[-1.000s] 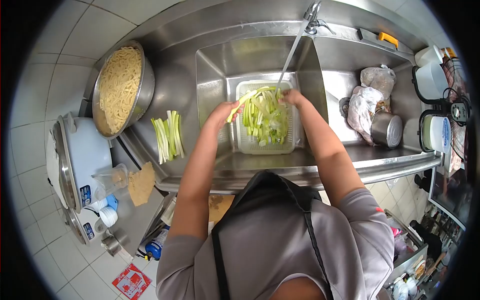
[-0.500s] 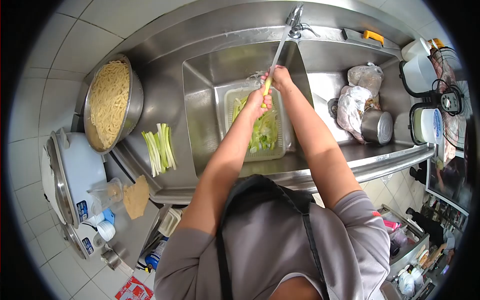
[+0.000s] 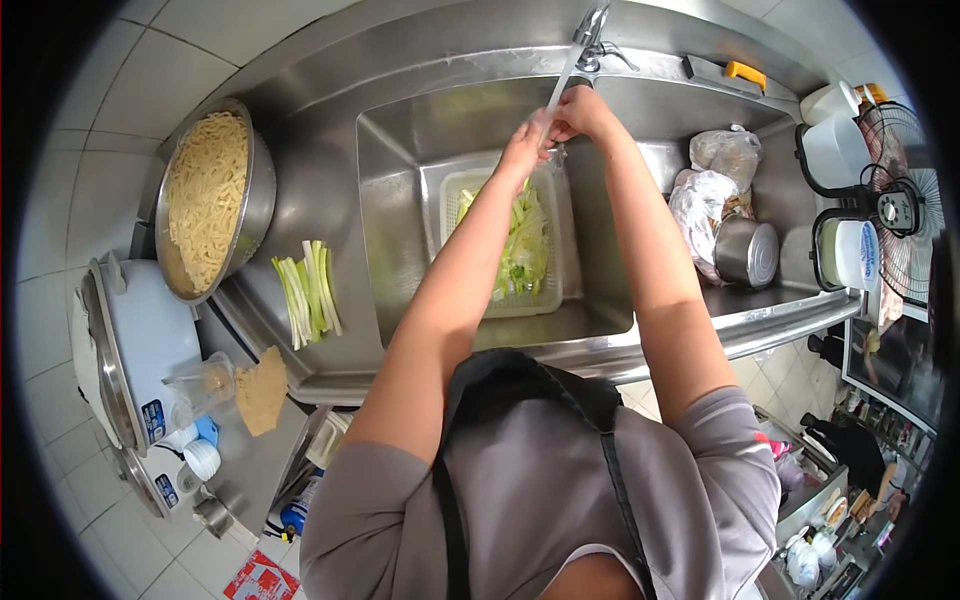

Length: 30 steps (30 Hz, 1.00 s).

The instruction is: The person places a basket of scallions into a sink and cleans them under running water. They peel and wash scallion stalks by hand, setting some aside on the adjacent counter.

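My left hand [image 3: 526,152] and my right hand [image 3: 580,112] meet under the running water [image 3: 567,78] from the tap [image 3: 590,40], fingers curled close together. What lies between them is blurred and hidden. Below, in the left sink basin [image 3: 400,220], sits a white perforated basket [image 3: 450,205] holding pale green peelings and leafy vegetable pieces [image 3: 525,245], partly behind my left forearm. Several trimmed white-and-green stalks [image 3: 308,293] lie side by side on the steel drainboard to the left of the basin.
A metal bowl of noodles [image 3: 215,205] stands at the far left. Plastic bags [image 3: 705,205] and a metal pot [image 3: 747,252] occupy the right basin. An orange-handled tool [image 3: 745,75] rests on the back ledge. Fans [image 3: 905,205] and white tubs [image 3: 857,250] stand at right.
Both hands have moved up toward the tap, deeper into the water stream. The yellow-green stalk seen in my left hand before no longer shows. The view has shifted slightly.
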### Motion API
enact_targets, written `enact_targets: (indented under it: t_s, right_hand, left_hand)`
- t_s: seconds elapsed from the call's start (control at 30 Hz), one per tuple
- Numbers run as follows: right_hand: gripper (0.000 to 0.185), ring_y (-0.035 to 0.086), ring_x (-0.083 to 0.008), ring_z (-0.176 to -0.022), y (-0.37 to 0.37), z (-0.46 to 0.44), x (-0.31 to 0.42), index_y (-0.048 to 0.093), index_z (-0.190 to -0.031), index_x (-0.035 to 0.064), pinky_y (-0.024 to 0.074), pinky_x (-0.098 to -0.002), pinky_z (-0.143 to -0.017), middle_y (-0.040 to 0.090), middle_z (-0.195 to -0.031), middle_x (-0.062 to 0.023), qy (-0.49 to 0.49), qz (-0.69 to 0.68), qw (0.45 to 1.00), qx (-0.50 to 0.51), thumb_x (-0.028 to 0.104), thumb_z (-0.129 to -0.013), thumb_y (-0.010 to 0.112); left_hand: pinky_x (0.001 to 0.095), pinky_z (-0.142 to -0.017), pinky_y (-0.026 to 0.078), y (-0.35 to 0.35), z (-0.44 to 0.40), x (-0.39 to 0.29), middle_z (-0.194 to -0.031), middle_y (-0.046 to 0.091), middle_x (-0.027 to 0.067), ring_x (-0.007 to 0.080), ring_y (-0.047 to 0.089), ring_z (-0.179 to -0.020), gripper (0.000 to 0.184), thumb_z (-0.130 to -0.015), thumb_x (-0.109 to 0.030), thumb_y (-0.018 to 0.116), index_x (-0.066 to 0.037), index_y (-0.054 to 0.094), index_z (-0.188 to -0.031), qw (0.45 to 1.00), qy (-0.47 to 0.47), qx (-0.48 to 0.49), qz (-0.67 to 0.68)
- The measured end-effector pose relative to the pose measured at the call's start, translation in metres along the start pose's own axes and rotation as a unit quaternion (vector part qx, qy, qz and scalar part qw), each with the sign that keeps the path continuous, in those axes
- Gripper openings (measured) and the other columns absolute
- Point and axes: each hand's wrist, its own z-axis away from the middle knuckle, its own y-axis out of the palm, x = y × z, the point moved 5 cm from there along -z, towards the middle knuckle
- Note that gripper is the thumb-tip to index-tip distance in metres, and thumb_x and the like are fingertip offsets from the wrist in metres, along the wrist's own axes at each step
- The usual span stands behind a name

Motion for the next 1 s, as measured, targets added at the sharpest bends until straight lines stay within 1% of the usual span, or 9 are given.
enact_targets:
  t_s: [0.07, 0.2, 0.3, 0.4, 0.5, 0.6, 0.73, 0.87, 1.0]
  right_hand:
    - [0.02, 0.058, -0.0169, -0.05, -0.012, 0.009, 0.014, 0.057, -0.075, -0.0066, 0.0502, -0.0262, -0.046, 0.059, -0.061, -0.0112, -0.023, 0.037, 0.997, -0.069, 0.013, -0.072, 0.06]
    - [0.024, 0.058, -0.0171, -0.046, -0.037, 0.022, 0.031, 0.058, -0.071, -0.0043, 0.0484, -0.0261, -0.044, 0.058, -0.056, -0.0116, -0.019, 0.097, 0.98, -0.172, 0.018, -0.066, 0.066]
    - [0.028, 0.056, -0.0158, -0.044, -0.036, 0.021, 0.029, 0.058, -0.071, -0.0038, 0.0476, -0.0255, -0.043, 0.057, -0.054, -0.0102, 0.005, 0.141, 0.979, -0.149, 0.021, -0.064, 0.068]
    - [0.03, 0.056, -0.0152, -0.043, -0.021, 0.02, 0.024, 0.059, -0.07, -0.0029, 0.047, -0.0257, -0.041, 0.057, -0.053, -0.0094, 0.007, 0.153, 0.981, -0.118, 0.024, -0.064, 0.069]
    - [0.031, 0.055, -0.0152, -0.042, -0.002, 0.016, 0.021, 0.059, -0.07, -0.0025, 0.0466, -0.0259, -0.039, 0.056, -0.053, -0.0091, 0.024, 0.132, 0.988, -0.081, 0.026, -0.065, 0.069]
    - [0.027, 0.053, -0.016, -0.04, 0.01, 0.008, 0.006, 0.059, -0.07, -0.0036, 0.0459, -0.0275, -0.037, 0.055, -0.051, -0.0096, 0.04, 0.096, 0.994, -0.028, 0.023, -0.069, 0.066]
    - [0.022, 0.053, -0.0167, -0.039, 0.033, 0.006, -0.016, 0.058, -0.075, -0.0029, 0.0446, -0.0298, -0.034, 0.053, -0.051, -0.009, 0.072, 0.083, 0.99, 0.084, 0.019, -0.075, 0.06]
    - [0.023, 0.053, -0.0164, -0.04, 0.064, 0.024, -0.029, 0.055, -0.078, -0.0013, 0.0451, -0.0291, -0.035, 0.056, -0.055, -0.0094, 0.087, 0.069, 0.983, 0.147, 0.021, -0.079, 0.055]
    - [0.018, 0.055, -0.0144, -0.048, 0.093, 0.027, -0.067, 0.055, -0.085, 0.002, 0.0464, -0.0275, -0.041, 0.059, -0.066, -0.0081, 0.134, 0.02, 0.966, 0.221, 0.019, -0.08, 0.051]
  left_hand:
    - [0.0235, -0.062, 0.04, 0.008, -0.002, -0.01, -0.078, 0.05, 0.0016, 0.0103, 0.045, -0.062, 0.037, -0.087, -0.039, 0.035, -0.007, 0.052, -0.098, 0.999, 0.019, 0.031, -0.001]
    - [0.0233, -0.064, 0.041, 0.007, 0.015, 0.009, -0.078, 0.049, 0.0009, 0.0092, 0.044, -0.062, 0.033, -0.088, -0.033, 0.035, -0.008, 0.052, -0.101, 0.99, -0.037, 0.134, -0.025]
    - [0.0227, -0.064, 0.042, -0.008, 0.041, 0.021, -0.075, 0.05, -0.0007, 0.0079, 0.044, -0.062, 0.03, -0.088, -0.029, 0.039, -0.008, 0.051, -0.106, 0.984, -0.068, 0.157, -0.059]
    - [0.0216, -0.065, 0.042, -0.033, 0.05, 0.032, -0.079, 0.054, 0.0004, 0.0085, 0.048, -0.066, 0.031, -0.088, -0.029, 0.039, -0.007, 0.051, -0.106, 0.966, -0.06, 0.16, -0.193]
    - [0.0238, -0.071, 0.044, -0.054, 0.057, 0.037, -0.088, 0.057, 0.004, 0.012, 0.053, -0.076, 0.028, -0.087, -0.023, 0.042, -0.004, 0.049, -0.107, 0.977, -0.078, 0.126, -0.153]
    - [0.0277, -0.079, 0.045, -0.071, 0.068, 0.032, -0.095, 0.056, 0.0079, 0.0173, 0.055, -0.086, 0.028, -0.084, -0.016, 0.046, -0.001, 0.047, -0.108, 0.989, -0.095, 0.008, 0.117]
    - [0.0312, -0.084, 0.044, -0.092, 0.063, 0.035, -0.103, 0.053, 0.0119, 0.0226, 0.052, -0.096, 0.026, -0.083, -0.016, 0.049, -0.001, 0.047, -0.104, 0.935, -0.047, -0.126, 0.329]
    - [0.0316, -0.081, 0.044, -0.095, 0.063, 0.037, -0.105, 0.053, 0.0103, 0.0234, 0.051, -0.098, 0.028, -0.083, -0.014, 0.049, -0.002, 0.043, -0.108, 0.923, -0.008, -0.174, 0.343]
    - [0.0312, -0.081, 0.043, -0.093, 0.068, 0.034, -0.106, 0.053, 0.0098, 0.0222, 0.051, -0.098, 0.031, -0.083, -0.011, 0.049, -0.002, 0.043, -0.112, 0.945, 0.014, -0.175, 0.275]
